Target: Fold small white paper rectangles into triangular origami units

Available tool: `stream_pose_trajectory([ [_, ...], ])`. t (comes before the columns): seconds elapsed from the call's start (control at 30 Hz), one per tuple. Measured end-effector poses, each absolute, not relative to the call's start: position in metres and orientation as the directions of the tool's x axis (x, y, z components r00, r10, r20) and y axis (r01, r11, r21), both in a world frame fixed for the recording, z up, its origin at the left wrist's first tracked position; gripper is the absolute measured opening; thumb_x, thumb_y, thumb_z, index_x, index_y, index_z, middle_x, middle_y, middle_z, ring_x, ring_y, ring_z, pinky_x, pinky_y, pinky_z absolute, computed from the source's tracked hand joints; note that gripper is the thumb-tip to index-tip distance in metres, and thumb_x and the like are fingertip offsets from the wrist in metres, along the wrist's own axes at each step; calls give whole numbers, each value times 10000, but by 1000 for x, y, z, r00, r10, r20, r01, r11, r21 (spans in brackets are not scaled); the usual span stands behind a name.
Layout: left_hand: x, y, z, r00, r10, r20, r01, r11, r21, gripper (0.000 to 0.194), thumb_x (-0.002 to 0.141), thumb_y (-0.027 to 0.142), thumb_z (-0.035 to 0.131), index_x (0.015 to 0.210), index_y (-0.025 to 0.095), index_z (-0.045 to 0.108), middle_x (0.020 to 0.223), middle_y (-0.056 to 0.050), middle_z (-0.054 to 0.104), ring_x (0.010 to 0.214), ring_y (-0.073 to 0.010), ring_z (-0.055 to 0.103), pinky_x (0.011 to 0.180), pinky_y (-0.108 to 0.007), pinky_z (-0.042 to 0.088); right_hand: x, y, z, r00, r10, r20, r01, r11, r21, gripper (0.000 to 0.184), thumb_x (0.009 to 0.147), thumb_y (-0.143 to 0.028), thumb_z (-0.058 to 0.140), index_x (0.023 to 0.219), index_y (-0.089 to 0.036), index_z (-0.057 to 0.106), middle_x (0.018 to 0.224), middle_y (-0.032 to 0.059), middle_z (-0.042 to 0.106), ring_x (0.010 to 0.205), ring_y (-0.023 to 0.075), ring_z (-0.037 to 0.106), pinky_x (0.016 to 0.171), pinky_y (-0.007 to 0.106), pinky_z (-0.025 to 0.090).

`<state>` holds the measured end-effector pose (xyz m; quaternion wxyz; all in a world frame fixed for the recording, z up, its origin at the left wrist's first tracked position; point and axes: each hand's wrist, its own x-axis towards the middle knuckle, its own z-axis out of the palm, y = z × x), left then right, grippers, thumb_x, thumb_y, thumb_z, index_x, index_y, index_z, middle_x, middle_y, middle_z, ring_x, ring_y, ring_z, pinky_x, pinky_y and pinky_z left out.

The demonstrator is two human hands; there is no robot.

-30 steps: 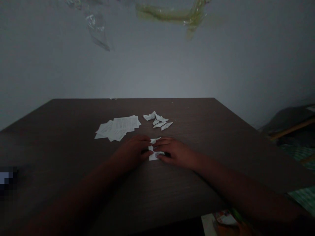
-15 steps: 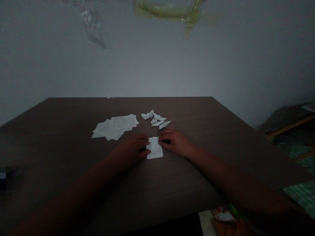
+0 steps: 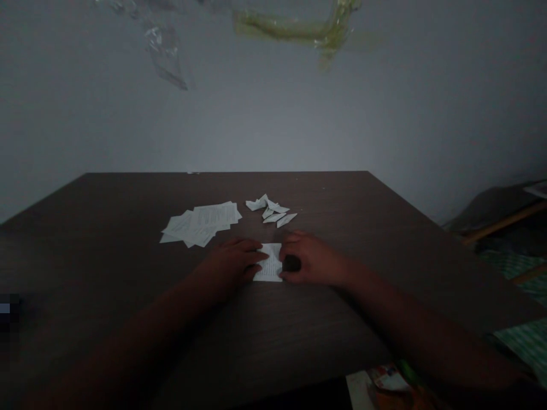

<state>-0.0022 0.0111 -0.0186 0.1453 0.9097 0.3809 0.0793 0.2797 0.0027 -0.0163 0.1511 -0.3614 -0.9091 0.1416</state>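
A small white printed paper slip [image 3: 270, 265] lies flat on the dark wooden table [image 3: 128, 319] between my hands. My left hand [image 3: 233, 263] rests on the slip's left edge, fingers curled down onto it. My right hand [image 3: 310, 259] presses the slip's right edge, fingers bent with the tips on the paper. Behind my left hand a loose pile of flat printed slips [image 3: 200, 222] is spread out. Several small folded paper pieces [image 3: 270, 209] lie in a cluster behind my right hand.
A pale wall rises behind the table, with clear plastic and greenish tape [image 3: 294, 28] stuck high on it. To the right stand dark furniture [image 3: 496, 210] and a green patterned cloth [image 3: 523, 341]. A colourful packet [image 3: 388, 378] shows below the table's front edge.
One second ago the slip was partly folded under both hands. It then lay opened flat, and now both hands have closed in on its side edges again.
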Motion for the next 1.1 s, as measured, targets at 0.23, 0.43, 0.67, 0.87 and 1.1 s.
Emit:
stream_pose_trajectory([
  [0.23,-1,11,-16,724,689,-3,662,-694,283,363,1134,237,639,1404,307,871,1601,-99,760,1478,-378,669,1246,-582,572,279,17,-32,-583,796,163,701,594,-395,115,1049,-195,775,978,-224,861,922,46,819,836,211,725,807,333,540],
  [0.43,6,6,-11,671,740,-43,713,-628,313,366,1095,209,693,1401,317,863,1621,-97,745,1535,-409,634,1280,-679,520,277,21,-31,-497,852,165,760,519,-391,121,1058,-226,777,962,-223,850,897,54,803,797,217,710,772,344,520],
  [0.67,19,-4,-4,623,780,-60,758,-583,294,341,1049,294,800,1384,240,840,1601,-158,722,1533,-457,607,1279,-686,498,272,-4,-18,-569,814,116,752,572,-328,198,951,-343,911,1067,-206,827,1046,95,819,952,272,747,853,380,561],
  [0.87,19,-1,-9,629,777,-38,747,-590,306,371,1043,286,822,1411,245,825,1583,-148,725,1499,-459,621,1265,-702,499,273,0,-21,-552,824,124,736,552,-391,134,945,-263,878,1021,-221,776,988,55,790,907,242,711,851,366,524],
  [1.1,22,-5,-4,590,802,-96,798,-559,226,517,1077,379,796,1583,289,744,1700,-140,655,1571,-450,561,1264,-679,516,275,31,-32,-344,933,109,779,349,-521,96,947,-148,820,933,-201,742,874,10,723,764,167,610,723,297,410],
])
